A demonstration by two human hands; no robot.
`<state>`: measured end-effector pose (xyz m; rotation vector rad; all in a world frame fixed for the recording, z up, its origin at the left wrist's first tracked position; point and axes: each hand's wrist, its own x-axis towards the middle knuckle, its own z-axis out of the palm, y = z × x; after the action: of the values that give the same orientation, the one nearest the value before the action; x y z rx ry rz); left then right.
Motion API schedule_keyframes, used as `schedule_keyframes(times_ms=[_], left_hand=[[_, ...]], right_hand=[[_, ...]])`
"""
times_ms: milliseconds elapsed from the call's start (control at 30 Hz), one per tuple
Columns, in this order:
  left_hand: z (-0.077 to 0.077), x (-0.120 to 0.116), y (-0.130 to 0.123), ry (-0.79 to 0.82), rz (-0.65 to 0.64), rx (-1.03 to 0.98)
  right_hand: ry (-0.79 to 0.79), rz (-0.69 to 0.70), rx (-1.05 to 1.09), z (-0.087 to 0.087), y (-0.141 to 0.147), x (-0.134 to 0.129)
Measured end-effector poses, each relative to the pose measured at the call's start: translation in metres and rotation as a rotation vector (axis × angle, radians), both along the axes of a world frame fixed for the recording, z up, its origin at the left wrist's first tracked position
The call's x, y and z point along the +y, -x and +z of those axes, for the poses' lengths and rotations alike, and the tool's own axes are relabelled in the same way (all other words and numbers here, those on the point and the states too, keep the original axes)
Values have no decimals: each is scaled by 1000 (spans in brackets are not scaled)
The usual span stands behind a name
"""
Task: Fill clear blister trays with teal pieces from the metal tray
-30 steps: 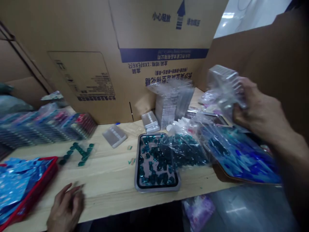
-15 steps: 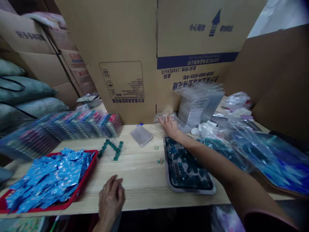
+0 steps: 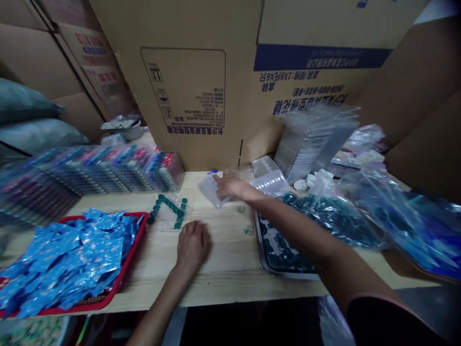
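Note:
My right hand (image 3: 229, 186) reaches over the table with its fingers stretched onto a flat clear plastic sheet or lid (image 3: 210, 191). I see no grip on it. Blurred by motion, my left hand (image 3: 194, 242) hovers low over the wood, palm down and fingers bent under; their undersides are hidden. Just beyond it lies a clear tray (image 3: 167, 217) with dark green pieces in a zigzag row. A metal tray (image 3: 264, 262) of more dark green pieces sits partly beneath my right forearm.
At left stands a red basket (image 3: 135, 250) of blue sachets (image 3: 82, 259). Filled clear packs (image 3: 144, 166) line up behind it. A large carton (image 3: 187, 29) blocks the back. Stacked clear trays (image 3: 302, 144) and plastic bags of pieces (image 3: 334, 216) fill the right.
My right hand has moved left from the clear plastic at the back to the flat clear sheet. My left hand has moved forward and right, nearer the zigzag tray. The view has shifted slightly.

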<state>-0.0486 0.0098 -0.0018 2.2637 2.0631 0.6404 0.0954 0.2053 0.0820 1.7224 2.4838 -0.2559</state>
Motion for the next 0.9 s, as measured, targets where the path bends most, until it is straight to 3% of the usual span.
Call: schedule_keyframes(times_ms=[100,200,300,400,567,667,767,833,900], left_hand=[[-7,16,-10,64,115,181],[-18,22,-11,143,177,219],[-19,27,-9,153,206,202],[-10,32,-6,172,221,161],[3,33,3,248,203,2],[2,32,12,238,231,-110],[3,32,14,122,256,-413],[6,33,7,55,267,-758],[11,36,-4,130,215,-1150]], right_hand=[[21,-16,-26,-22,39,-15],[-3,-40,-74,-43,51,-24],[-95,26,-89,-55,47,-30],[-188,160,-112,-55,37,-43],[-306,332,-10,-56,20,-97],[-307,296,36,-59,11,-126],[-212,102,99,-55,0,-129],[-92,-40,191,-50,-9,-120],[56,-133,373,-48,-20,-111]])
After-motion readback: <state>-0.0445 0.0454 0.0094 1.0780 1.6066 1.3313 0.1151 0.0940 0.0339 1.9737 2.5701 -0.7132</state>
